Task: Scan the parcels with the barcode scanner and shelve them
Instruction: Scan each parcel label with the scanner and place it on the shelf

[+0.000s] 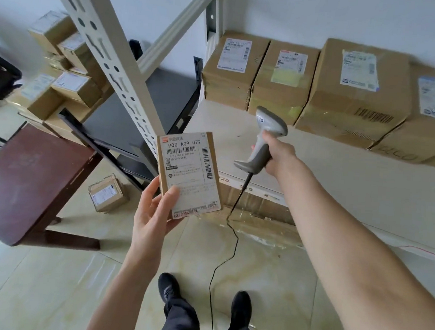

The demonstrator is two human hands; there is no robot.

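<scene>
Parcel (189, 172): small flat cardboard box, white label facing up, pinched at its lower corner by the left hand (154, 213), thumb on the label, fingers (148, 196) behind. Barcode scanner (263, 139): grey plastic, pistol-shaped, black cord; right hand (279, 153) wrapped round the grip, above the pale shelf (339, 178). Four taped brown cartons (304, 86) line the shelf's back. Dark red wooden table (27, 180) stands left; glossy cream floor tiles (268, 271).

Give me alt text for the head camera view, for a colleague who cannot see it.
A person's left hand holds up a small labelled parcel while the right hand grips a corded barcode scanner beside it. Behind, taped cardboard boxes line a pale shelf.
</scene>
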